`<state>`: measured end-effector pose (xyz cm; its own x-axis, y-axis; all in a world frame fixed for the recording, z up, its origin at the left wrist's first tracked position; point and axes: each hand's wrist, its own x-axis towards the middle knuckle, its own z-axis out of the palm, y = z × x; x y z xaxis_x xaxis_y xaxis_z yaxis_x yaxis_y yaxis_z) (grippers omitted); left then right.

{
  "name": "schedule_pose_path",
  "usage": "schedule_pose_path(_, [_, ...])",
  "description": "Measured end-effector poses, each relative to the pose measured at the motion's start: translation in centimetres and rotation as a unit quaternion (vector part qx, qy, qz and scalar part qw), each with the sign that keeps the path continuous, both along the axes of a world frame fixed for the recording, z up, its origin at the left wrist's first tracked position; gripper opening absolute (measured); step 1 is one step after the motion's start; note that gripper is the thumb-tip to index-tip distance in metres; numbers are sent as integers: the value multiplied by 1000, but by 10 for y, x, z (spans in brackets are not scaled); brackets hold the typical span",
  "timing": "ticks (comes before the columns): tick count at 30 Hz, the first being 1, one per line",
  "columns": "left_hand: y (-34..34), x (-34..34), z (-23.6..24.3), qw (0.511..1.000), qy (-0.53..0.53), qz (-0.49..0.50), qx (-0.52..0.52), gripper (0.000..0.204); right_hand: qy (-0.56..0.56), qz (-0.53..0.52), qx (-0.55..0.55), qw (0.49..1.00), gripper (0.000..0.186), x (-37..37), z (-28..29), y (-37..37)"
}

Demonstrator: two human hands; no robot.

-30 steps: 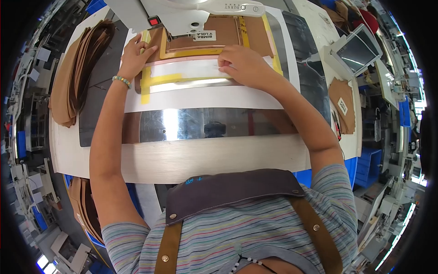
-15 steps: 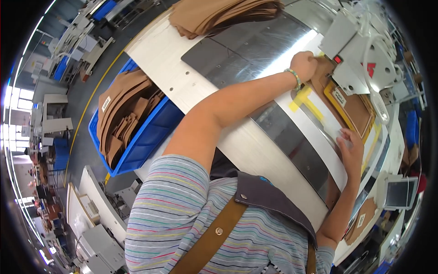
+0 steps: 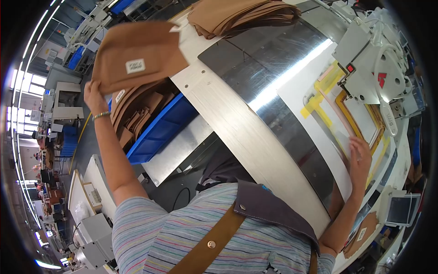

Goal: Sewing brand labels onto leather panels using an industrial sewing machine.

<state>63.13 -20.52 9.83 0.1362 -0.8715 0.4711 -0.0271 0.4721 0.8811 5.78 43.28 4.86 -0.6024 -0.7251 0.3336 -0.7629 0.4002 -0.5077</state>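
Out to the far left, my left hand (image 3: 95, 98) pinches the lower left edge of a brown fabric piece (image 3: 137, 50) that bears a white label. This piece hangs slightly blurred over a blue bin (image 3: 159, 130), where several similar brown pieces (image 3: 153, 93) stand curved together. On the right, my right hand (image 3: 360, 157) is open, fingers loosely bent, at the near side of a yellow-edged clamp frame (image 3: 353, 121). White sheet shows inside that frame. The sewing machine head (image 3: 365, 64) stands just beyond it.
A thick stack of brown fabric pieces (image 3: 242, 18) lies at the far edge of the worktable (image 3: 237, 128). Shiny metal plates (image 3: 260, 59) cover its middle. At right are a screen (image 3: 403, 209) and another brown piece (image 3: 362, 235). A yellow floor line runs at left.
My left hand has swung from the machine far left to above the bin, carrying the labelled brown piece out of the frame. My right hand stays beside the frame.
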Motion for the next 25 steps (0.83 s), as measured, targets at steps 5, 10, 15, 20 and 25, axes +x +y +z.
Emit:
schedule_pose_path(5, [-15, 167, -56, 969, -217, 96, 74, 7, -26, -3, 10, 1000, 17, -5, -3, 7])
schedule_pose_path(10, [16, 67, -103, 661, -609, 437, -42, 51, -23, -69, 11, 997, 18, 1, 9, 17])
schedule_pose_path(15, [17, -67, -34, 768, -527, 222, -288, 50, -113, -107, -57, 986, 21, -41, 33, 22])
schedule_pose_path(20, [125, -291, -21, 854, -380, -150, -322, 35, -150, -142, -26, 978, 24, -86, 49, 4])
schedule_pose_path(25, [224, -421, -46, 763, -360, -455, -286, 42, -152, -174, 88, 969, 21, -105, 10, -3])
